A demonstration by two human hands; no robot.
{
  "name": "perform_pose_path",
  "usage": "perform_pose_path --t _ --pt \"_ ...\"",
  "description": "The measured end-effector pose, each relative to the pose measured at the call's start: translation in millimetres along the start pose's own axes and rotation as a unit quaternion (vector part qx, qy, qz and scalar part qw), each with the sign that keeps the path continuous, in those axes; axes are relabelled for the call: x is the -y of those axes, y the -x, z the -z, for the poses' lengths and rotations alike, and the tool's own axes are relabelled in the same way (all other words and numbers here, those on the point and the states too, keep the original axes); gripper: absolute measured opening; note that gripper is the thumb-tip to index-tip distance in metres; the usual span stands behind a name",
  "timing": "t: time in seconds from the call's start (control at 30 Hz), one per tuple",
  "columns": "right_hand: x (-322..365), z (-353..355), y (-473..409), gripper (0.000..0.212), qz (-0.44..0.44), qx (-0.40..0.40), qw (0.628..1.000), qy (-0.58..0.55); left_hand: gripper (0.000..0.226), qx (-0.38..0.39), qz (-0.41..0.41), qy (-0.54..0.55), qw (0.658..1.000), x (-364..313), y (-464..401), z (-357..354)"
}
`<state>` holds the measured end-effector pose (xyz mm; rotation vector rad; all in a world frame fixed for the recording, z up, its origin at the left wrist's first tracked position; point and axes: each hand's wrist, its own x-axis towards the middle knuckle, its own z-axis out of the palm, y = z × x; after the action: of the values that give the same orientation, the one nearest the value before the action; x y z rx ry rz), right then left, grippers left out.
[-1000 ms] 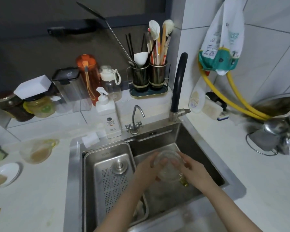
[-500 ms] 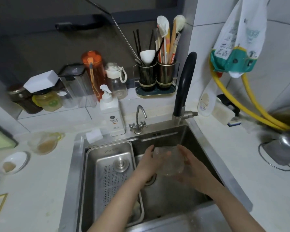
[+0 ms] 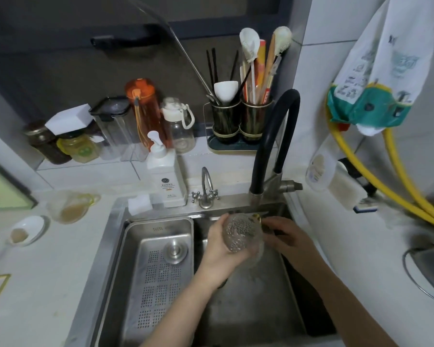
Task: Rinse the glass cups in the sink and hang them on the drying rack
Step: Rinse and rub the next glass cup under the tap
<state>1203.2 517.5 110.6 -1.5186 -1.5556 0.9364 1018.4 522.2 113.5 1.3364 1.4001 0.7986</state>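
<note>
1. The left hand (image 3: pixel 219 249) is wrapped around a clear, bumpy glass cup (image 3: pixel 242 236), fingers curled behind it and the thumb across its near side.
2. The cup is held above the right basin of the sink (image 3: pixel 115 236), near the basin's back edge and just below the spout of the black faucet (image 3: pixel 276 139). It is tilted, with its round end turned toward the camera.
3. The right hand (image 3: pixel 290 237) is at the cup's right side, fingertips pinching a small yellowish handle at the cup's upper right rim.
4. The left basin holds a perforated steel tray (image 3: pixel 161 269) with a round steel plug (image 3: pixel 175 249) lying on it near its back right corner.
5. A small steel tap (image 3: pixel 206 189) stands on the sink's back edge, left of the faucet, with a white soap bottle (image 3: pixel 164 176) and a white sponge (image 3: pixel 139 204) further left.
6. On the counter (image 3: pixel 35 284) to the left of the sink sit a second glass cup (image 3: pixel 67 206) holding a brownish residue and, nearer the counter's left edge, a small white dish (image 3: pixel 26 230).
7. Along the back ledge stand jars, a clear container, an orange bottle (image 3: pixel 143 111), a small clear bottle with a white cap (image 3: pixel 178 123) and a utensil holder (image 3: pixel 241 121) filled with chopsticks and brushes.
8. A yellow hose (image 3: pixel 406 181) runs down the right wall, below a hanging bag (image 3: pixel 376 71).
</note>
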Motion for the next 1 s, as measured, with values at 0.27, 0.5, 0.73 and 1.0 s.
perform_pose_path --t 0.27,0.5,0.73,1.0 --pt "-44 31 -77 0.029 -0.119 -0.152 0.981 -0.005 0.089 -0.039 -0.038 -0.031 0.998 -1 -19 -24" --pt "-101 39 -138 0.024 -0.203 -0.178 0.958 -0.097 0.084 -0.050 -0.048 -0.012 0.997 -7 -26 -38" --pt "-100 46 -155 0.024 -0.214 -0.196 0.957 0.002 0.089 -0.065 -0.037 -0.010 0.997 -8 -25 -36" --pt "-106 44 -159 0.030 -0.212 -0.202 0.956 -0.022 0.095 -0.075 -0.025 -0.019 0.997 11 -28 -38"
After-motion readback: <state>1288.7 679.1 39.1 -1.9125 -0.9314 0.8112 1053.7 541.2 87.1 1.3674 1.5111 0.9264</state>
